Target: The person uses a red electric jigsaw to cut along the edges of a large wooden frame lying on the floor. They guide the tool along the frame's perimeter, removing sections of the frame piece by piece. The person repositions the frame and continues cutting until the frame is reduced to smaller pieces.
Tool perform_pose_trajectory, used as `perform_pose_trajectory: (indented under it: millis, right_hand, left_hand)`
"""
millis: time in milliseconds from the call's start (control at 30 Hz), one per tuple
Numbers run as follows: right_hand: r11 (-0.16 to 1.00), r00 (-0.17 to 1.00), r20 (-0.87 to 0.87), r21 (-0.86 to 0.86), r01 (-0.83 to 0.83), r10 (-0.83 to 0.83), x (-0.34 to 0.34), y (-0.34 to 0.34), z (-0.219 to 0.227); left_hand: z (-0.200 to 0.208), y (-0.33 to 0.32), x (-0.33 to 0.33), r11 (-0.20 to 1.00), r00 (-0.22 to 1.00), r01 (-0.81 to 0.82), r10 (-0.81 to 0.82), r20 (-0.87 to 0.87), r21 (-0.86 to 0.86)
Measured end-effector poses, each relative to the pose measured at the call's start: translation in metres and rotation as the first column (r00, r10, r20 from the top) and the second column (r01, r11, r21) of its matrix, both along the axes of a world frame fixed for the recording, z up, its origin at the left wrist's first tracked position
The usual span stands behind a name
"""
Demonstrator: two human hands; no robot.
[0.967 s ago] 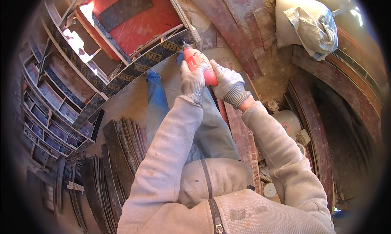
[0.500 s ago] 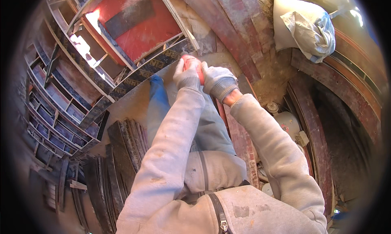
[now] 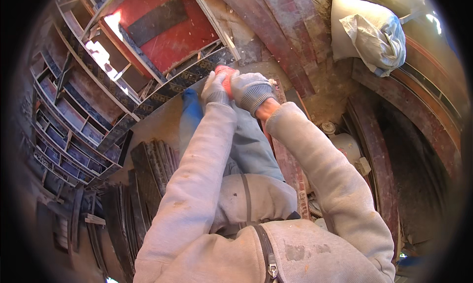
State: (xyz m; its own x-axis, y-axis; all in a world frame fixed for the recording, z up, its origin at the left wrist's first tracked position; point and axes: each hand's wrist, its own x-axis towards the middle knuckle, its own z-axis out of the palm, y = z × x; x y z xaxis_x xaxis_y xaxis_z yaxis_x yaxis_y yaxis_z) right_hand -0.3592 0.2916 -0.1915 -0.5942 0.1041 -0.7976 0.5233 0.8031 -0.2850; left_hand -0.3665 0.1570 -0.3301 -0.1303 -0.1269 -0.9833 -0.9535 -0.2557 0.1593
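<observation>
A red handheld power tool [image 3: 226, 78] is gripped between both of my gloved hands, its dark tip at the edge of a wooden frame [image 3: 189, 78]. My left hand [image 3: 214, 86] wraps the tool's left side. My right hand [image 3: 251, 88] closes round its right side and rear, hiding much of the body. I cannot tell the tool's exact kind. The frame's front side is a dark printed board, with pale wood strips at its corner and a red panel [image 3: 172, 46] inside.
Stacked wooden frames [image 3: 81, 135] fill the left. Dark curved boards [image 3: 143, 169] stand beside my legs. Long reddish planks [image 3: 276, 46] lie ahead on the ground. A stuffed white sack [image 3: 364, 32] sits at the far right, and a pale rounded canister [image 3: 347, 147] stands near my right forearm.
Both hands and the red power tool have shifted a little left along the frame's edge. My right hand now covers more of the tool. Fine debris shows over the red panel.
</observation>
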Motion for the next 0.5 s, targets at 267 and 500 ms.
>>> perform_pose_trajectory:
  millis: [267, 500]
  right_hand:
    - [0.968, 0.968, -0.07, -0.054, -0.243, 0.239, -0.001, 0.01, -0.021]
    - [0.946, 0.946, 0.033, 0.02, -0.323, 0.323, -0.031, 0.027, -0.009]
  left_hand:
    - [0.007, 0.013, 0.014, 0.994, 0.997, -0.079, 0.078, -0.02, -0.079]
    - [0.034, 0.051, -0.037, 0.992, 0.995, -0.011, 0.023, 0.092, -0.126]
